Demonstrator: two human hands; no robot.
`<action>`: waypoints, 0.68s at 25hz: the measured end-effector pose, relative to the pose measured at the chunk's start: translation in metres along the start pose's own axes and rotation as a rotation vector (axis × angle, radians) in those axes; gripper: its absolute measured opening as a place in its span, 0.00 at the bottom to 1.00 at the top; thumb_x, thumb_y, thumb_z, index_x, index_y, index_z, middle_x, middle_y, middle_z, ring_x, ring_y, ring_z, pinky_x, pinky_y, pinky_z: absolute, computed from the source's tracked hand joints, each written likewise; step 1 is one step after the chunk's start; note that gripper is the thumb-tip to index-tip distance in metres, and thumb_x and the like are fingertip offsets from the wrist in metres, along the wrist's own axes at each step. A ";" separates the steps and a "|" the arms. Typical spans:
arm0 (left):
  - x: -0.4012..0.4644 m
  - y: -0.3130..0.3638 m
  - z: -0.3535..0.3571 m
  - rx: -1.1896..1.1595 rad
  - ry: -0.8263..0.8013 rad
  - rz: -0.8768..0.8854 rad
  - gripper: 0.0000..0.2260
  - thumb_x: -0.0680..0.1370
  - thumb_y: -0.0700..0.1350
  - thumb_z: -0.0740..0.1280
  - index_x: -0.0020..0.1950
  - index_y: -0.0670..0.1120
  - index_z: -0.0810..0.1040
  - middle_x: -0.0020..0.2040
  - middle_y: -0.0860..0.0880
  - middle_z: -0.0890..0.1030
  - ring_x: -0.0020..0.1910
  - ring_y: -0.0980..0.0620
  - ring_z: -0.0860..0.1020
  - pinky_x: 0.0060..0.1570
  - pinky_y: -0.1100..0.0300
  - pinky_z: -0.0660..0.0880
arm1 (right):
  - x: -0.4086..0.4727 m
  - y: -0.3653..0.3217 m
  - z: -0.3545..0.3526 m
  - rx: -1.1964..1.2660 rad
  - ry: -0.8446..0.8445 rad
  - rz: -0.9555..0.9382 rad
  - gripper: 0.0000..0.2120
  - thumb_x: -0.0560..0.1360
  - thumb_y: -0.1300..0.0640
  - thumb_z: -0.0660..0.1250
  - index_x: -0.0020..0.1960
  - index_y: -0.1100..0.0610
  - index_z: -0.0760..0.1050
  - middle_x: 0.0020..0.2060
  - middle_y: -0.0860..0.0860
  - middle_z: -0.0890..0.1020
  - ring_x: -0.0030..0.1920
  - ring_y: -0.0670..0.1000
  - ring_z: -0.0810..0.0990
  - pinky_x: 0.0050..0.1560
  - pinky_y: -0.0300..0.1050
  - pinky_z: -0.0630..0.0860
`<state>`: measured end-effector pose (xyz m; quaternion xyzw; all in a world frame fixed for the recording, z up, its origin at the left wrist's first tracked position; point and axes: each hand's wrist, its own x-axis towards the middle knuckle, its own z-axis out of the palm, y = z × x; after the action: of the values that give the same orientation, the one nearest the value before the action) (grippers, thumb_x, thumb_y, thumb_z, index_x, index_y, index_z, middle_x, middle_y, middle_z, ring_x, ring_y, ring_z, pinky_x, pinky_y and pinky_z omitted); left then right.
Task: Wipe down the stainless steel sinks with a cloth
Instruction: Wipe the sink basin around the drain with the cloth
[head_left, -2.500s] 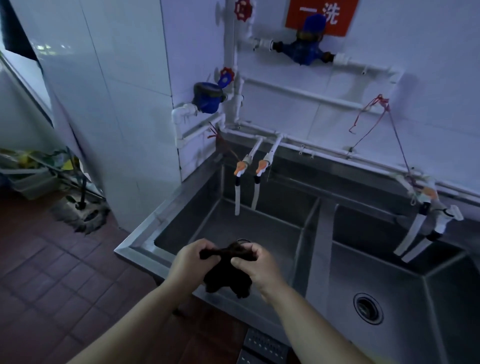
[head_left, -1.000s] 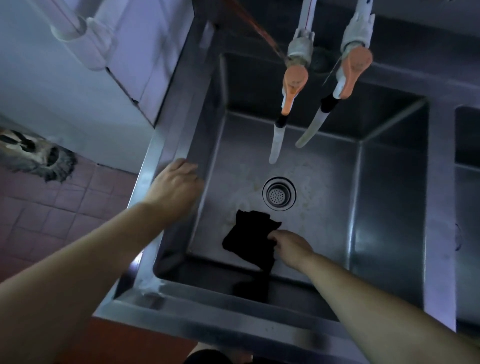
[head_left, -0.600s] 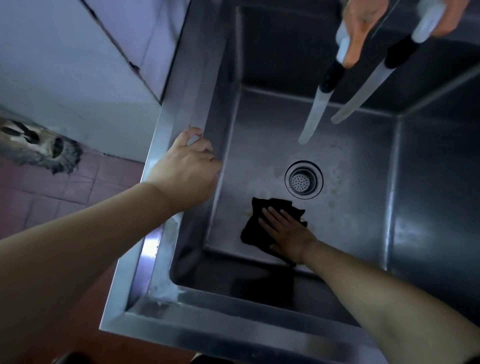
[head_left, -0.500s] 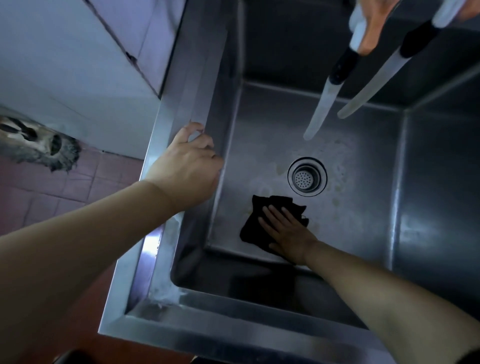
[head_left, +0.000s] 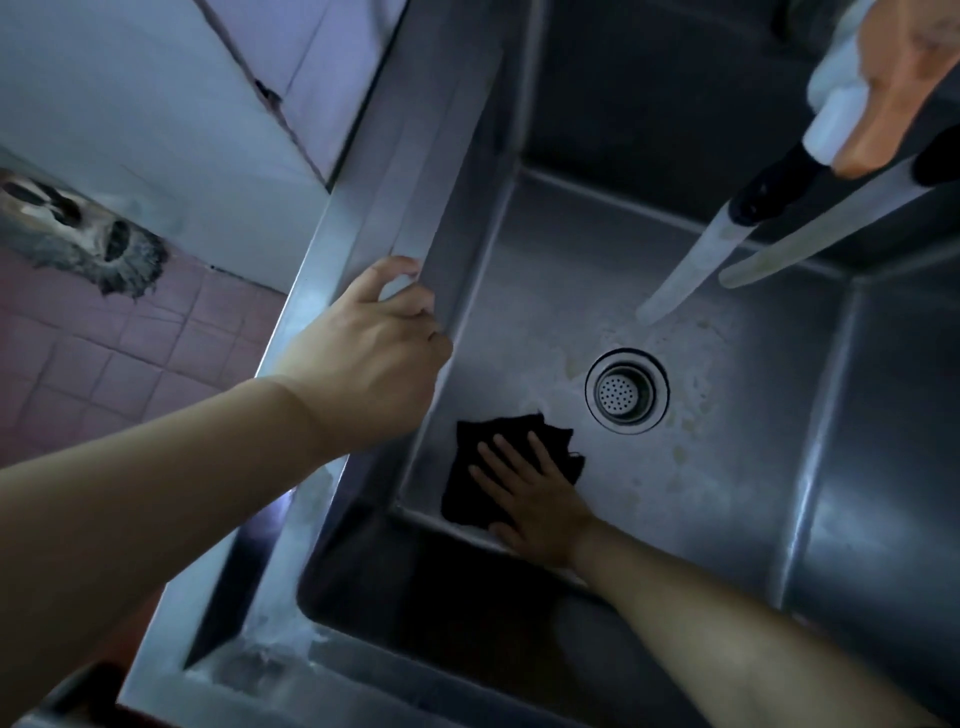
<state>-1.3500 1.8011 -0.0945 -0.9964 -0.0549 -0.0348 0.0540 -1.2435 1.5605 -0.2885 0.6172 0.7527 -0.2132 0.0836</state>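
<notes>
My right hand (head_left: 535, 499) lies flat and open on the black cloth (head_left: 470, 478), my left hand (head_left: 374, 358) curled over the sink rim (head_left: 415, 171); I should press evenly toward the drain (head_left: 626, 391).

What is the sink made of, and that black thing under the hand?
The sink looks like brushed steel: grey, with soft streaky shine. The black thing is a cloth, probably soft fabric, since its edges look ragged and crumpled. The right hand presses it flat.
</notes>
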 end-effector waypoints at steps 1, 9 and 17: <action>0.000 0.000 0.000 0.002 -0.004 -0.005 0.07 0.69 0.39 0.60 0.33 0.46 0.75 0.30 0.47 0.75 0.44 0.43 0.78 0.69 0.48 0.61 | 0.013 0.003 -0.002 0.016 0.017 0.046 0.32 0.74 0.40 0.54 0.74 0.55 0.61 0.74 0.56 0.62 0.75 0.58 0.53 0.70 0.65 0.49; 0.002 0.001 0.001 0.002 -0.053 -0.055 0.11 0.72 0.40 0.56 0.34 0.46 0.75 0.33 0.47 0.77 0.45 0.43 0.78 0.70 0.48 0.61 | 0.057 0.111 -0.042 -0.028 0.157 0.356 0.34 0.74 0.42 0.52 0.75 0.59 0.58 0.74 0.60 0.60 0.75 0.62 0.55 0.72 0.61 0.44; 0.002 0.001 0.002 -0.021 -0.038 -0.084 0.12 0.72 0.41 0.55 0.34 0.45 0.76 0.33 0.47 0.78 0.46 0.44 0.78 0.70 0.48 0.62 | 0.119 0.166 -0.091 0.070 0.183 0.637 0.37 0.78 0.44 0.53 0.77 0.57 0.37 0.76 0.60 0.40 0.75 0.60 0.36 0.63 0.53 0.19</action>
<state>-1.3478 1.8001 -0.0965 -0.9942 -0.0972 -0.0186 0.0410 -1.0973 1.7300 -0.2891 0.8407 0.5184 -0.1458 0.0567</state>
